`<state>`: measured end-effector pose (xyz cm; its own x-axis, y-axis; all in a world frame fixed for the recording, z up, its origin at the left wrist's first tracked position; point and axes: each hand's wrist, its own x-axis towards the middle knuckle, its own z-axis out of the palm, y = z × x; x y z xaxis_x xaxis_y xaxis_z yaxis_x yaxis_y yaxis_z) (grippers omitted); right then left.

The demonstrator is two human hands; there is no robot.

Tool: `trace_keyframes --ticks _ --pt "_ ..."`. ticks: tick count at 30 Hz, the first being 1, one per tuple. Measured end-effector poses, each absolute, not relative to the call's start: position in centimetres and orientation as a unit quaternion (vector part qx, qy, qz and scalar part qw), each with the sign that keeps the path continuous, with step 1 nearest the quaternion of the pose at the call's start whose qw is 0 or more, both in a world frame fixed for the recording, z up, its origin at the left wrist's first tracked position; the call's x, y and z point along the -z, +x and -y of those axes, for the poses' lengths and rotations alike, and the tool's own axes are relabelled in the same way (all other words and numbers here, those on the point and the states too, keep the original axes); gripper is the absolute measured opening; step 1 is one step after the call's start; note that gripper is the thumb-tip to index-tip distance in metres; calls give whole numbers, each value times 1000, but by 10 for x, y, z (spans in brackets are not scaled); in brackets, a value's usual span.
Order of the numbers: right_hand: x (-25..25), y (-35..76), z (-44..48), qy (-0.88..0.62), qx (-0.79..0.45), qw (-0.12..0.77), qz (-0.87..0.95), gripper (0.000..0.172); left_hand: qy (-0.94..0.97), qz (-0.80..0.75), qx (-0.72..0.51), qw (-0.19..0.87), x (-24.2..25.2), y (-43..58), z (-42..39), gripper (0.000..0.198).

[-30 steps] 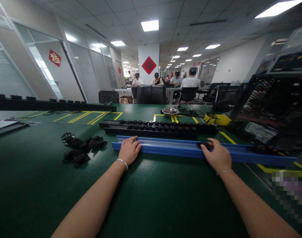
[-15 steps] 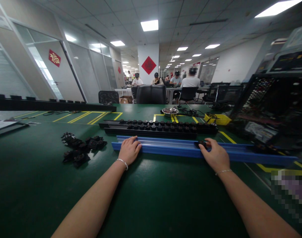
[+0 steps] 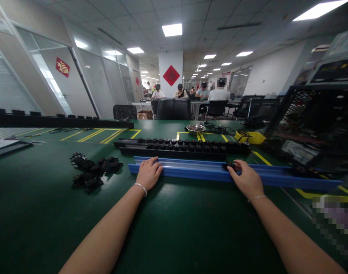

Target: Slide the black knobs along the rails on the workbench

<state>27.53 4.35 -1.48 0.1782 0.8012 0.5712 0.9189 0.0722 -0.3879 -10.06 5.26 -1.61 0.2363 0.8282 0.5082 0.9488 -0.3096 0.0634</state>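
From my remote feed, I see the left hand (image 3: 149, 173) holding the blue rail (image 3: 191, 171) near its left end; the right hand (image 3: 245, 177) pinches a black part (image 3: 228, 166) in its channel, about midway along. Dark pieces (image 3: 309, 172) seem seated toward its right end, a loose pile (image 3: 91, 171) lies outside, left of it, and filled black rails (image 3: 162, 152) stand behind it.

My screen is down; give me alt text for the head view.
A person's left hand rests on a blue channel near its left end; the right hand holds a small black part in it. Loose black parts lie left on the green table, with black rails behind.
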Motion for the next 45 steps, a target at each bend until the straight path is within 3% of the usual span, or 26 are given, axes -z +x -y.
trace_keyframes --ticks 35,45 --pt "11 265 -39 -617 61 398 676 38 -777 571 235 124 16 -101 -52 34" --pt "12 273 -43 -651 116 300 687 42 -774 574 239 118 16 -101 -53 34"
